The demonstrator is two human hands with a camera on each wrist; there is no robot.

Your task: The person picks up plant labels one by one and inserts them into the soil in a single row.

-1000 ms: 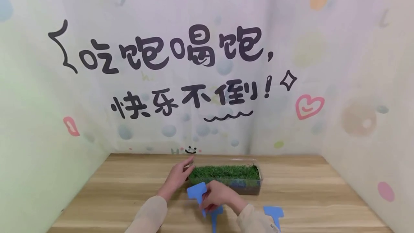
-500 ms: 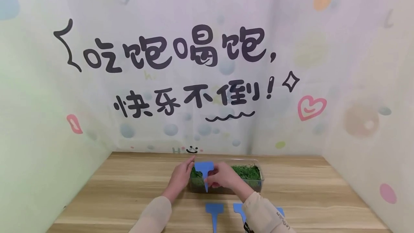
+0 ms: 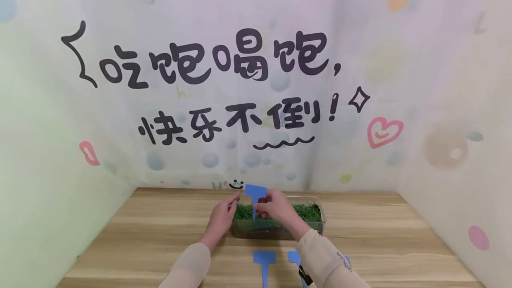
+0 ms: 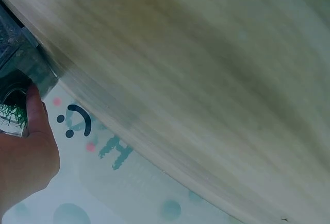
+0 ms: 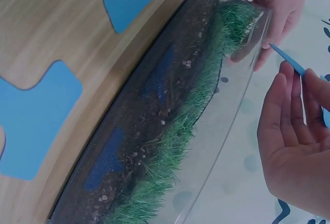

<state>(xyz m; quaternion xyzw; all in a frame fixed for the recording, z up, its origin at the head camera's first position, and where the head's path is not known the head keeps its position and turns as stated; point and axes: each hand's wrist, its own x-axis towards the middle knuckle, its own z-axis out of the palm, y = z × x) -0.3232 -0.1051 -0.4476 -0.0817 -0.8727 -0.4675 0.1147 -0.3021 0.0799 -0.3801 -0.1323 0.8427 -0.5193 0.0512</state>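
My right hand pinches a blue T-shaped plant label by its stem, pointed end down, above the left part of the green grass. In the right wrist view the label sits between thumb and fingers, its tip apart from the grass. The grass grows on dark soil in a clear long planter box. My left hand rests against the box's left end with fingers fairly straight. One finger lies along that end in the left wrist view.
On the wooden table in front of the box lie more blue plant labels, one left and one beside my right sleeve, which partly covers another. A printed wall sheet stands close behind the box.
My right hand has lifted the plant label from in front of the box up and away from me, over the grass. The left hand stays at the box's left end.
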